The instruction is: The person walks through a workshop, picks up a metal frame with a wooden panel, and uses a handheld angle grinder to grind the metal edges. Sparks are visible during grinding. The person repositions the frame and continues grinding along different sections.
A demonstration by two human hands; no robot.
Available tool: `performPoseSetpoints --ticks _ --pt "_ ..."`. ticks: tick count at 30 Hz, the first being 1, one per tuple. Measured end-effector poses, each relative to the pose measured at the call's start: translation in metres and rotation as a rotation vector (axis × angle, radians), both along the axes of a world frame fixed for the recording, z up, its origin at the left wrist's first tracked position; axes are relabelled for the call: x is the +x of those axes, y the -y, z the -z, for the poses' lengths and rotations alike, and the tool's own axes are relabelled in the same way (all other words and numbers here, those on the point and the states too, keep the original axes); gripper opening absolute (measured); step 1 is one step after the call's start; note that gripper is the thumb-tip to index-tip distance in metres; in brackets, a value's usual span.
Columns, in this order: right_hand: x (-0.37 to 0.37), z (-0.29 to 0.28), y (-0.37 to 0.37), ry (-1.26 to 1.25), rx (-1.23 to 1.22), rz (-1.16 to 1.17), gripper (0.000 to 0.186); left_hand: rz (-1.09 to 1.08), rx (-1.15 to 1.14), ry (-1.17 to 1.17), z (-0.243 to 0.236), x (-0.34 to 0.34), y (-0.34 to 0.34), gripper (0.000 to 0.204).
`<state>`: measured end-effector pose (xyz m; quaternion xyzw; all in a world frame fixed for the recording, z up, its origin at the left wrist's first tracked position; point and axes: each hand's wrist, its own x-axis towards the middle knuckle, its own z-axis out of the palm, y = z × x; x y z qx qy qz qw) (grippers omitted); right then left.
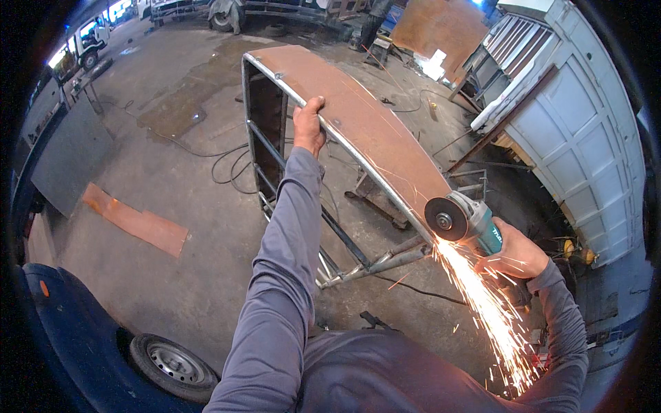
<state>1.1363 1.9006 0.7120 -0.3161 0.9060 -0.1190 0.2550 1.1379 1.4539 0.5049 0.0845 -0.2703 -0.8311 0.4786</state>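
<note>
My right hand [515, 253] is wrapped round the teal body of an angle grinder [475, 224]. Its dark disc [444, 219] meets the near right corner of a rusty brown metal sheet [365, 113], and a bright stream of sparks [489, 316] sprays down from there towards my right forearm. The sheet lies on top of a welded frame of metal tubes [375, 172], which stands on the floor. With my left arm stretched forward, my left hand [309, 126] grips the tube along the sheet's left edge, thumb over the top.
A loose rusty strip [138, 220] lies on the floor at left, near a dark blue vehicle with a wheel [172, 367]. Black cable [231, 165] coils left of the frame. A white ribbed panel [585, 131] stands at right. A person [372, 27] stands far back.
</note>
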Motion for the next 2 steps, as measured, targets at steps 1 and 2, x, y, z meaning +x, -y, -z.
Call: performPoseSetpoints --ticks 1,2 --pt "0.0018 -0.0034 0.0019 -0.008 0.025 0.000 0.092 0.013 0.000 0.011 0.0004 0.0012 0.0010 0.027" --pt "0.0032 -0.0048 0.0026 -0.016 0.051 -0.002 0.093 0.013 0.001 0.011 0.0010 0.0021 0.0009 0.027"
